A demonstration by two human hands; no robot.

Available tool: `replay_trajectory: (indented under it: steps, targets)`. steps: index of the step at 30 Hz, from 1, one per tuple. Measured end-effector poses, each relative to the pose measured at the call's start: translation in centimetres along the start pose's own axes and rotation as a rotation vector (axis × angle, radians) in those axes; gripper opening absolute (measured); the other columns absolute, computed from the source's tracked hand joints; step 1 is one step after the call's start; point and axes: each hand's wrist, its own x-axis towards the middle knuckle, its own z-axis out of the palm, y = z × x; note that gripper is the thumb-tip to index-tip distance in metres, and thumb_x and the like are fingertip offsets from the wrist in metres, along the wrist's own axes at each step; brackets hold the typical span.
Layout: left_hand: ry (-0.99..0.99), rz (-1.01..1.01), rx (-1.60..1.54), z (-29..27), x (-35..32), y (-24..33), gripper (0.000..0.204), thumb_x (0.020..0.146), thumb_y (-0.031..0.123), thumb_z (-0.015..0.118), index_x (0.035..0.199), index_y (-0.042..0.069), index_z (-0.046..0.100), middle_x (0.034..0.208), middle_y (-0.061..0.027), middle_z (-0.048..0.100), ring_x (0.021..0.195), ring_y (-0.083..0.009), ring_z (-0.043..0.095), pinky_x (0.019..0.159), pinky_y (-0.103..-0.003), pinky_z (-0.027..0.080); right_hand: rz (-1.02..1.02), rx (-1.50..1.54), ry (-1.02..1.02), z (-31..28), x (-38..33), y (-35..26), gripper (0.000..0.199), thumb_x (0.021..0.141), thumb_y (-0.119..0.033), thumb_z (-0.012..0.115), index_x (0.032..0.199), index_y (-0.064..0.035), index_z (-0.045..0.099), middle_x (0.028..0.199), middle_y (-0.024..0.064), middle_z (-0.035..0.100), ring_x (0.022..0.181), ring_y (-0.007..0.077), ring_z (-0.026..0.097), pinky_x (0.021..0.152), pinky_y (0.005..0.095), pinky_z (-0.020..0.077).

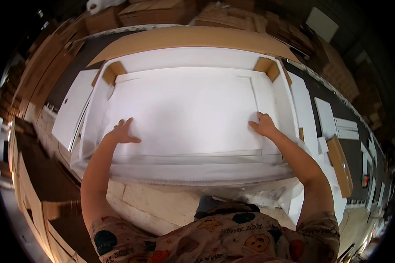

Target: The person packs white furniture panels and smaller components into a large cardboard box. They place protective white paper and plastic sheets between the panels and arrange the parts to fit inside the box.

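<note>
A large white panel point(188, 109) lies flat inside a box lined with white foam point(180, 57). My left hand point(123, 132) rests on the panel near its left end, its fingers spread and thumb pointing inward. Close to the right edge, my right hand point(264, 125) touches the white surface with its fingers apart. Neither hand has anything in its grasp. Brown cardboard corner pieces point(115, 71) sit in the far corners of the box. Clear plastic film point(197, 177) drapes over the near side of the foam.
A brown cardboard flap point(193, 37) stretches along the far side. White boards lie at the left point(77, 109) and right point(324, 116) on a dark belt-like surface point(351, 151). Stacked cardboard point(52, 188) stands at the lower left, and a brown cardboard strip point(340, 166) leans at the right.
</note>
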Motion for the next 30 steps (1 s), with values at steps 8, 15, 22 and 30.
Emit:
replay_trajectory:
  steps: [8,15,22,30]
  targets:
    - [0.041,0.055,0.022,0.8,1.7,0.3,0.115,0.060,0.054,0.078,0.147,0.017,0.013,0.148,-0.0279,0.011,0.129,-0.0541,0.023,0.104,-0.053,0.032,-0.013,-0.239,0.017,0.2,-0.4,-1.5,0.059,0.086,-0.030,0.056,0.130,0.0056,0.039,0.132,0.0277,0.035,0.123,0.0369,0.038,0.093,0.0418,0.0437]
    - [0.037,0.110,0.060,0.6,0.5,0.7,0.108,0.062,0.055,0.076,0.146,0.015,0.020,0.146,-0.0283,0.019,0.129,-0.0506,0.028,0.102,-0.050,0.035,-0.269,-0.419,0.011,2.1,-1.3,-1.4,0.055,0.093,-0.026,0.041,0.141,-0.0025,0.028,0.146,0.0223,0.022,0.131,0.0384,0.026,0.106,0.0449,0.0297]
    - [0.155,0.129,0.077,-1.0,1.9,5.0,0.094,0.065,0.059,0.072,0.132,0.002,0.040,0.131,-0.0247,0.043,0.122,-0.0422,0.041,0.095,-0.050,0.040,-0.336,-0.402,0.057,1.6,-2.0,-0.3,0.056,0.095,-0.036,0.042,0.138,-0.0021,0.032,0.143,0.0237,0.026,0.128,0.0404,0.030,0.105,0.0453,0.0301]
    - [0.566,0.544,0.179,4.4,3.7,12.6,0.083,0.083,0.058,0.054,0.144,0.010,0.025,0.150,-0.0213,0.013,0.140,-0.0379,0.005,0.108,-0.057,0.006,-0.307,-0.443,-0.004,1.3,-1.6,-1.0,0.057,0.095,-0.038,0.037,0.141,-0.0032,0.029,0.145,0.0218,0.024,0.131,0.0375,0.027,0.106,0.0457,0.0280]
